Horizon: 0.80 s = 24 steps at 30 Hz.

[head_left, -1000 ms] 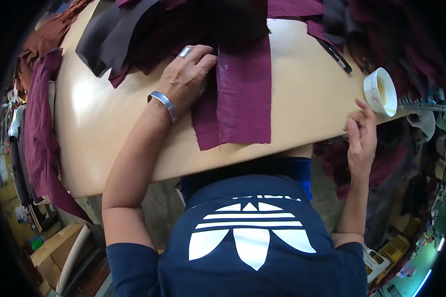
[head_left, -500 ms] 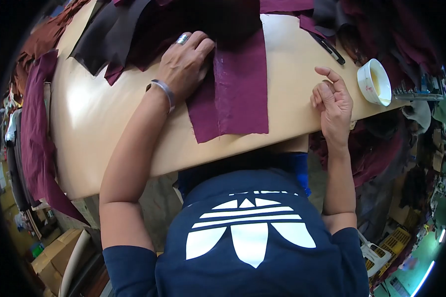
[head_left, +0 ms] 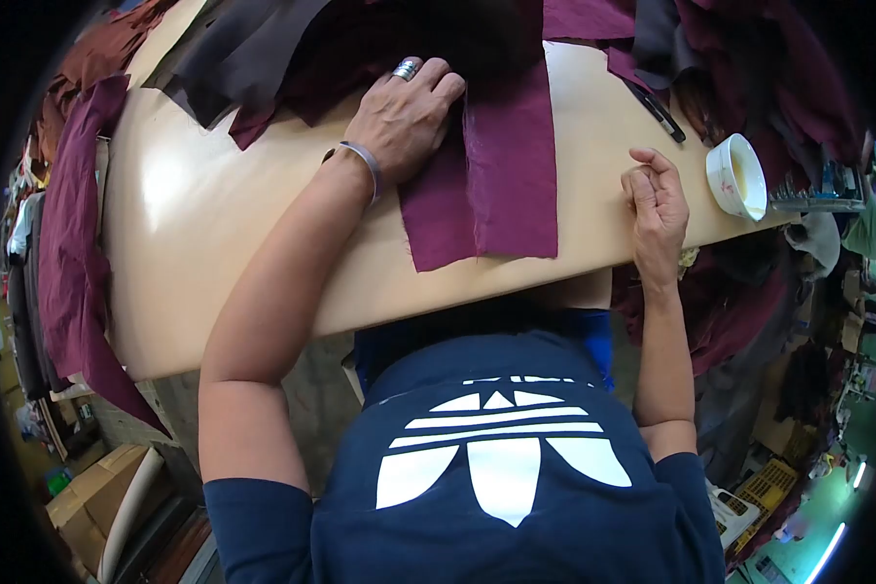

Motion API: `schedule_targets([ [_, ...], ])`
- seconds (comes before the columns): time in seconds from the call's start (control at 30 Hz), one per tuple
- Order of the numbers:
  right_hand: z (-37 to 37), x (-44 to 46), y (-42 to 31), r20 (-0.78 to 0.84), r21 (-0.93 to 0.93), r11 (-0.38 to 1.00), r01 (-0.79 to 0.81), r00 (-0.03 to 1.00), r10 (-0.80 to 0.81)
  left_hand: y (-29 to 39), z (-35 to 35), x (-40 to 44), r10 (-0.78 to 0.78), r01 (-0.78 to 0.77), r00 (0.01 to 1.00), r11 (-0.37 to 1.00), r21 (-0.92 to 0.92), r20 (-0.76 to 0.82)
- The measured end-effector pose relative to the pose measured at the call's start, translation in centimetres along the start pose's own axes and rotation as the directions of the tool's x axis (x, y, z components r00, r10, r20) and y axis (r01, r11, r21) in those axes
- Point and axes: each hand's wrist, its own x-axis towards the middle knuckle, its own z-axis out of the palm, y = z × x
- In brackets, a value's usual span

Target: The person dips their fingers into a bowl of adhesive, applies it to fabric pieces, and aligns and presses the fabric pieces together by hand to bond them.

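Observation:
Two overlapping strips of maroon cloth [head_left: 511, 165] lie on the pale table [head_left: 224, 224], their frayed ends toward its front edge. My left hand [head_left: 406, 117], with a ring and a metal bracelet, rests at the left strip; its fingers are bent and their tips hidden, so its hold is unclear. My right hand [head_left: 660, 209] hovers near the table's front edge, fingers curled in with the index finger bent; whether something small is between them cannot be made out. To its right stands a white bowl [head_left: 736, 178] with yellowish contents.
Dark and maroon cloth [head_left: 263, 49] is heaped at the back. A black pen-like tool [head_left: 660, 112] lies behind my right hand. Another maroon cloth [head_left: 73, 224] hangs over the left edge. A clear tray [head_left: 817, 200] with small metal items is beyond the bowl.
My right hand has moved left from beside the bowl, and its fingers have curled in more. My left hand and the maroon strips sit a little further right and higher in view.

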Motion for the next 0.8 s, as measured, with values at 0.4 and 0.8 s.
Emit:
schedule_targets([
  [0.4, -8.1, -3.5, -5.0, 0.006, -0.286, 0.952, -0.108, 0.993, 0.114, 0.1, 0.0, 0.3, -0.001, 0.000, 1.000, 1.000, -0.012, -0.029],
  [0.8, -6.6, -0.9, -1.3, 0.158, -0.748, 0.653, 0.119, 0.987, 0.001, 0.2, -0.1, 0.2, -0.014, 0.013, 1.000, 1.000, -0.027, -0.012],
])
